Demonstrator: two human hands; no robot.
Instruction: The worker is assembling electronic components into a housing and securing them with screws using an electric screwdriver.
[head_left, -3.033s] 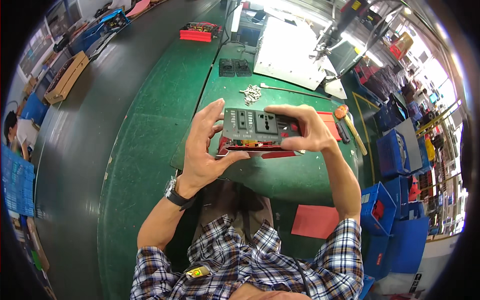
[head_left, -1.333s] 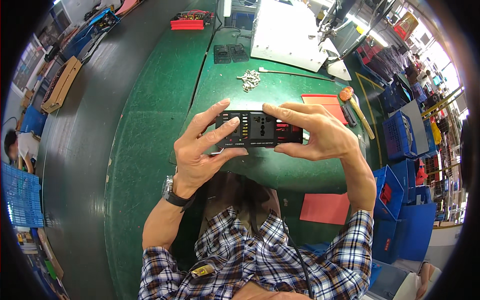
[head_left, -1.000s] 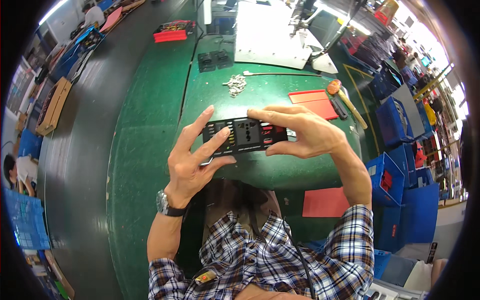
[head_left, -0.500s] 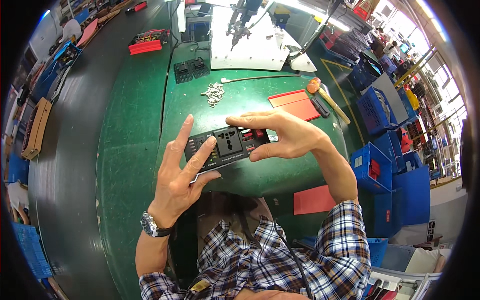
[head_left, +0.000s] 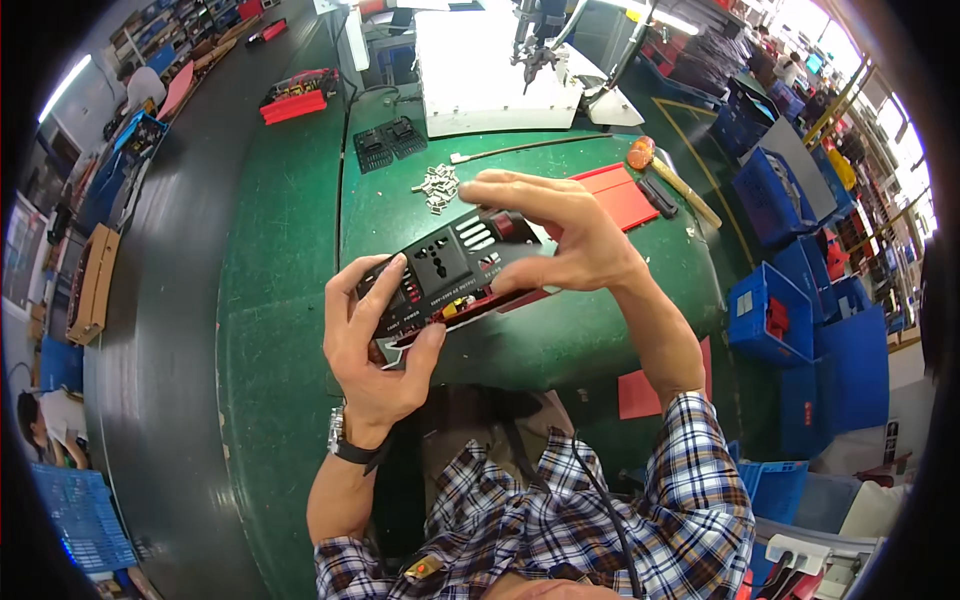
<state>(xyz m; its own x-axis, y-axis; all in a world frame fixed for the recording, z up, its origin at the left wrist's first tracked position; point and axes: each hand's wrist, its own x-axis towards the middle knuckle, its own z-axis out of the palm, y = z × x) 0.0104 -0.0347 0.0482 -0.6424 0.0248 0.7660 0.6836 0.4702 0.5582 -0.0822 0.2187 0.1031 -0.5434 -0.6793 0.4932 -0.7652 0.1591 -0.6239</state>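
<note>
A power inverter with a black socket panel is held tilted over the near part of the green bench. Below its panel edge a red strip and a yellow component show along the open side. My left hand is closed around the left end, fingers on top of the panel and thumb at the near edge. At the right end is my right hand, thumb on the near edge and fingers stretched along the far edge. The right end is slightly blurred and the underside hidden.
On the green bench lie small metal clips, black plastic parts, red panels, a black bar and a mallet. Behind stands a white machine. Blue crates stand right; a dark conveyor runs left.
The power inverter has tipped, its right end higher, and its open near side now shows the yellow component. My left hand has moved right and wrapped its thumb onto the near edge.
</note>
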